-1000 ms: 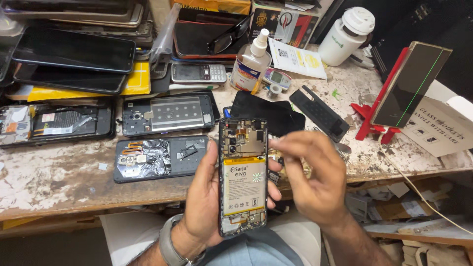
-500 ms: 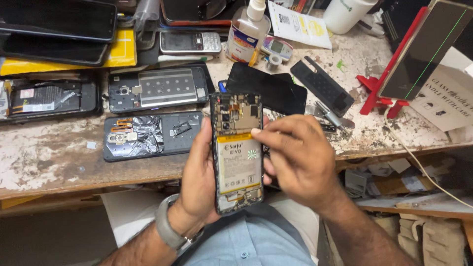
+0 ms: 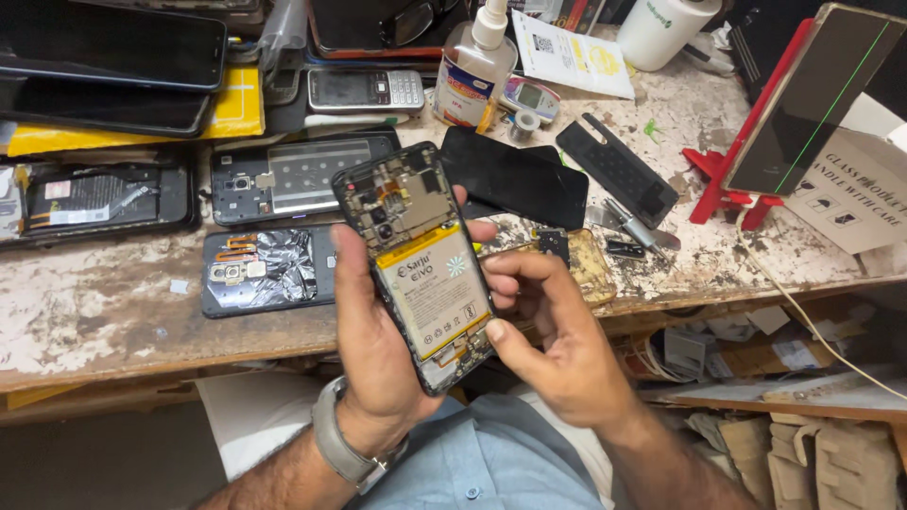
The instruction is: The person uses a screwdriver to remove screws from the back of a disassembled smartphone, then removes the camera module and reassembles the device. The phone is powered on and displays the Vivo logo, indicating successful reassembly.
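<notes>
The left hand (image 3: pixel 378 349) gripped the opened phone (image 3: pixel 416 264) by its long edges, back cover off, above the workbench (image 3: pixel 94 321). The right hand (image 3: pixel 557 340), fingers curled and otherwise empty, pressed its thumb at the lower right edge. The phone appeared light, stiff and fragile; the frame edges looked safest to hold, clear of the exposed battery (image 3: pixel 433 288).

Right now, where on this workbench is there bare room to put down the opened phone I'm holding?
The widest bare patch is the worn white benchtop at front left, below the black battery phone and left of the foil-lined black back cover. A smaller gap lies front right, between the red stand and the edge. The back rows are crowded.
</notes>
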`<move>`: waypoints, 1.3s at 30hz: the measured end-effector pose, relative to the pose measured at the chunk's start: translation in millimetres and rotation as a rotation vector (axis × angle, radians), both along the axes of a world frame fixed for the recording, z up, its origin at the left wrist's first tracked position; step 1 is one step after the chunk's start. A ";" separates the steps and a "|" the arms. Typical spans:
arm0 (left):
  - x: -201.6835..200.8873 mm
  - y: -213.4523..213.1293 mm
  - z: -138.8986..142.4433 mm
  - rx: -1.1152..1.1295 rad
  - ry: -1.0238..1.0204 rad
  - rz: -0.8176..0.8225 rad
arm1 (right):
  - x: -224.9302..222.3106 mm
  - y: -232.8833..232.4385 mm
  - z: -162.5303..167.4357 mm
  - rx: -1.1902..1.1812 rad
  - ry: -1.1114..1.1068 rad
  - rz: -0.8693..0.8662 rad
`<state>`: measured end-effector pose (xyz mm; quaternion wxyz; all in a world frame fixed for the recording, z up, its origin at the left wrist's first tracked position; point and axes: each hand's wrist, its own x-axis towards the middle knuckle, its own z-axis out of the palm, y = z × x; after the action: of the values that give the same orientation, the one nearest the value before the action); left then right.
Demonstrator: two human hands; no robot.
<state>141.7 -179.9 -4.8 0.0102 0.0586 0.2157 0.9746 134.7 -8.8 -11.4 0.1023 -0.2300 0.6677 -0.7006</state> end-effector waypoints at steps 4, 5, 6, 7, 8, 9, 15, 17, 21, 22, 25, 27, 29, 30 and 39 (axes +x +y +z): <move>-1.2 -3.0 -0.5 -0.011 -0.014 -0.061 | -2.1 3.0 -8.2 -0.020 -0.058 0.030; -2.4 -3.4 0.6 -0.011 -0.018 -0.067 | -1.9 2.8 -8.3 -0.016 -0.044 0.019; -4.3 -4.5 2.0 -0.012 -0.017 -0.060 | -2.3 2.4 -7.4 -0.013 -0.025 0.008; -6.7 -5.2 4.0 -0.013 -0.013 -0.057 | -1.6 1.7 -5.6 0.101 0.163 -0.073; -8.4 -5.8 6.4 -0.013 -0.009 -0.055 | 0.4 1.7 -2.6 0.218 0.351 -0.156; -10.3 -6.3 9.1 0.003 -0.017 -0.071 | 0.5 1.3 0.9 0.336 0.542 -0.240; -17.6 -6.1 17.3 0.086 -0.009 -0.096 | -1.1 1.7 22.7 0.543 0.914 -0.361; -22.1 -4.4 14.6 0.060 -0.020 -0.067 | -3.1 1.5 27.4 0.501 0.821 -0.342; -45.7 2.0 13.0 -0.003 -0.036 -0.006 | -15.8 0.5 41.8 0.451 0.748 -0.275; -56.1 3.1 15.5 -0.027 -0.044 -0.015 | -24.4 -1.2 46.7 0.396 0.662 -0.240; -93.6 9.0 34.1 -0.215 -0.067 0.175 | -58.8 -10.9 61.5 0.255 0.456 -0.144; -115.9 10.3 49.3 -0.311 -0.073 0.296 | -84.5 -20.2 68.3 0.210 0.366 -0.102; -135.9 4.7 60.3 -0.347 -0.064 0.341 | -106.2 -27.7 72.3 0.185 0.452 -0.128; -141.4 0.1 62.7 -0.351 -0.001 0.332 | -116.0 -30.0 73.9 0.173 0.493 -0.135; -148.6 -45.1 68.9 -0.605 0.165 0.393 | -169.1 -51.0 67.3 0.132 0.608 -0.121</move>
<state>-7.0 -225.0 64.1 -0.1777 0.0886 0.5014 0.8421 -34.4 -59.8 55.9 -0.1294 -0.3814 0.7244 -0.5595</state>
